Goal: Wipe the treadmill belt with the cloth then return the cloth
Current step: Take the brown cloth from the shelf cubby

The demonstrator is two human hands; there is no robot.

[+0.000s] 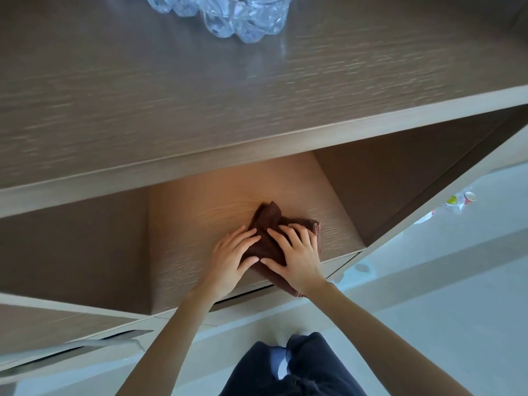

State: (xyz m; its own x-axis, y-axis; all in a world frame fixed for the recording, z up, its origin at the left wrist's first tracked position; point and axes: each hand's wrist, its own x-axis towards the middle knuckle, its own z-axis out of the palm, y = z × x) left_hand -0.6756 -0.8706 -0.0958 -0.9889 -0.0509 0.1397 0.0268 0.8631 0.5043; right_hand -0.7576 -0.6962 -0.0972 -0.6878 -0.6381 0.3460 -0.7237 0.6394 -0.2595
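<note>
Now the brown cloth lies bunched up on the lower shelf of a wooden cabinet, close to the front edge. The left hand and the right hand rest on top of it, side by side. Their fingers are spread out and press down, not wrapped around it. One corner of the cloth hangs over the shelf's edge. Clear plastic bottles sit on the tabletop above. A paper cup lies on the floor.

Cloth partly hidden; plastic pack cut @ top
</note>
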